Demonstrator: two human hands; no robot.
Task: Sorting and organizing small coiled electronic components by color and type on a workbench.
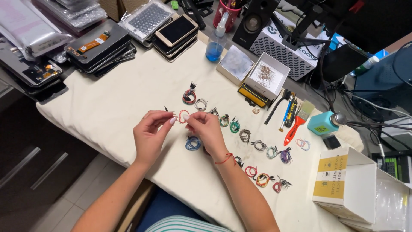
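Both my hands hold one thin red jumper wire [183,116] wound into a small loop above the cream cloth [124,99]. My left hand [150,133] pinches the wire's left side, and a black pin end sticks out to the left. My right hand [207,129] pinches the loop's right side; a red string is tied round its wrist. A blue coiled wire [193,143] lies on the cloth just below my hands. Several more coiled wires in green, grey, purple, orange and red [262,179] lie in rows to the right.
Phone screens and phones [176,30] are stacked at the back left. A blue liquid bottle [216,45], two small white boxes [266,75], hand tools [288,112], a brush, a teal dispenser [324,123] and white cardboard boxes [343,184] stand on the right.
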